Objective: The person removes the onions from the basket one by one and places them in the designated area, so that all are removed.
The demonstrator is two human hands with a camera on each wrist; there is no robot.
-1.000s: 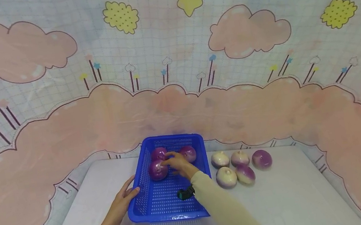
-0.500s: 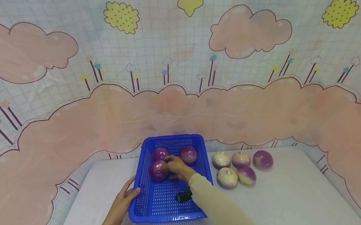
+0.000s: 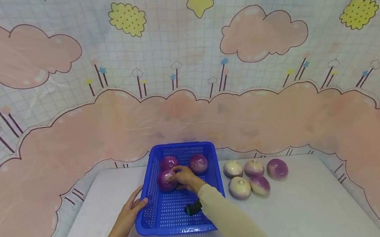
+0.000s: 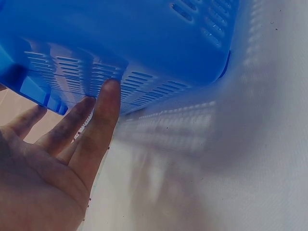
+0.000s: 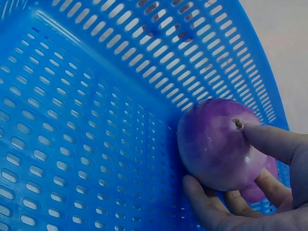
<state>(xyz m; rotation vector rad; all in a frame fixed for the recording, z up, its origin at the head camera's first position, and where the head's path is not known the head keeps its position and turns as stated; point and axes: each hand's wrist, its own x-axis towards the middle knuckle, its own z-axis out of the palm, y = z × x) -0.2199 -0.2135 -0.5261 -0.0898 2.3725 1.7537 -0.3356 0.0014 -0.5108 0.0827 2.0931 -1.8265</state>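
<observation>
A blue plastic basket (image 3: 175, 219) with slotted walls stands on the white table. Inside it, my right hand (image 3: 186, 178) grips a purple turnip (image 3: 166, 180) near the left wall. In the right wrist view the thumb lies by the turnip's brown root spot and the fingers curl under the turnip (image 5: 216, 144). Two more turnips lie in the basket: one purple turnip (image 3: 169, 162) just behind the held one, another turnip (image 3: 198, 163) at the right wall. My left hand (image 3: 127, 214) holds the basket's left side, thumb at the rim, fingertips (image 4: 111, 86) against the outer wall.
To the right of the basket, several turnips lie on the table (image 3: 299, 208): a pale turnip (image 3: 239, 187), a purple-and-white turnip (image 3: 260, 184) and a purple turnip (image 3: 277, 169) among them. A patterned cloth (image 3: 176, 124) hangs behind the table.
My right hand has shifted slightly left and down inside the basket, its fingers closing around the turnip. The left hand stays at the rim, and the other turnips stay where they were.
</observation>
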